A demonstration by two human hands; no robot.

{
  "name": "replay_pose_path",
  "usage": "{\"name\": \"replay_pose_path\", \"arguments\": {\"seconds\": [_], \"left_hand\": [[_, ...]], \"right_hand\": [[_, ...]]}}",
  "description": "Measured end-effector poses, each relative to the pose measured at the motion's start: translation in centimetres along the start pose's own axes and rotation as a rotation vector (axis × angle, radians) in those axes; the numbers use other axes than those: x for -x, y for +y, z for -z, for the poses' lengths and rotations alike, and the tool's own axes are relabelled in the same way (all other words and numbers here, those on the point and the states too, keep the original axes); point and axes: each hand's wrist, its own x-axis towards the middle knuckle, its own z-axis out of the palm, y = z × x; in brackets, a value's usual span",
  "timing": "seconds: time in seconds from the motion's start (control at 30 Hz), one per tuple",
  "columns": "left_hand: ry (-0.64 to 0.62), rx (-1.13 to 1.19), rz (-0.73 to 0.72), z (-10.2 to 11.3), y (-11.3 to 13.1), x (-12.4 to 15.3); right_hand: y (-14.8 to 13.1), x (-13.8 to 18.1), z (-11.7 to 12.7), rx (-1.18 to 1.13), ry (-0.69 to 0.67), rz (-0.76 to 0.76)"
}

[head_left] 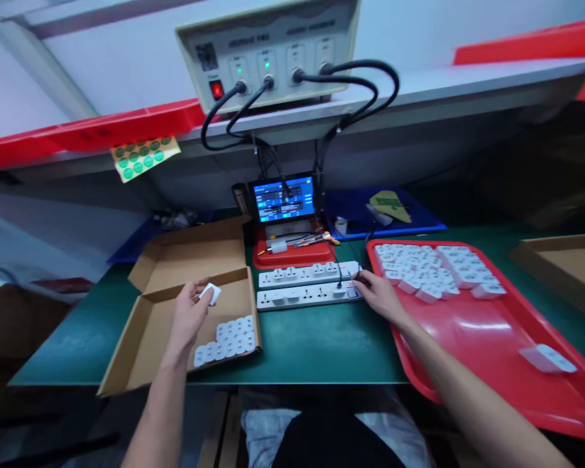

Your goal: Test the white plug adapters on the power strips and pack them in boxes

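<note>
My left hand (194,304) is closed in a pinch on a small white plug adapter (211,294), held above an open cardboard box (143,338). Inside the box, several similar white adapters (229,339) lie in rows at the near right corner. On the green table are two white power strips, one behind the other. At the right end of the front power strip (292,297), my right hand (377,296) has its thumb and fingers closed around the end by the switch. A black plug and a few white pieces sit in the strips' sockets.
To the right lies a red tray (448,338) with several white adapters grouped at its far end. Behind the strips stand a lit screen (283,198) and a small red tray (292,255) with tools. A tester box (268,58) with black cables rests on the shelf above.
</note>
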Motion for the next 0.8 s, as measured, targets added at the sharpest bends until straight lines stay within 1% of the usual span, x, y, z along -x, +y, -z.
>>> {"name": "replay_pose_path", "arguments": {"seconds": [0.07, 0.1, 0.17, 0.23, 0.3, 0.4, 0.47, 0.6, 0.73, 0.8], "left_hand": [[0.013, -0.324, -0.002, 3.5, -2.2, 0.8], [-0.009, -0.468, 0.003, 4.7, -3.2, 1.3], [-0.086, -0.669, 0.031, 6.0, -4.9, 2.2], [-0.177, -0.746, 0.06, 5.8, -6.2, 2.8], [-0.277, -0.735, 0.048, 4.8, -7.1, 3.2], [-0.415, -0.682, 0.001, 3.3, -7.1, 3.7], [-0.446, -0.644, -0.02, 3.0, -6.4, 4.1], [-0.445, -0.608, -0.01, 3.2, -5.0, 4.7], [-0.526, -0.638, 0.059, 3.4, -5.0, 4.4], [-0.523, -0.667, 0.065, 3.3, -5.1, 3.8]], "right_hand": [[0.4, 0.0, -0.2, 0.01, -0.012, -0.001], [0.5, -0.1, -0.3, 0.016, -0.017, -0.002], [0.5, 0.0, -0.4, 0.025, -0.023, -0.008], [0.2, 0.0, -0.5, 0.028, -0.023, -0.013], [-0.1, 0.0, -0.5, 0.027, -0.013, -0.012], [-0.5, -0.1, -0.4, 0.027, -0.002, -0.005], [-0.7, -0.1, -0.3, 0.025, -0.002, -0.002], [-1.0, -0.2, -0.2, 0.025, 0.001, 0.001], [-0.8, -0.2, -0.3, 0.034, 0.012, 0.009], [-0.6, -0.3, -0.4, 0.038, 0.016, 0.012]]}}
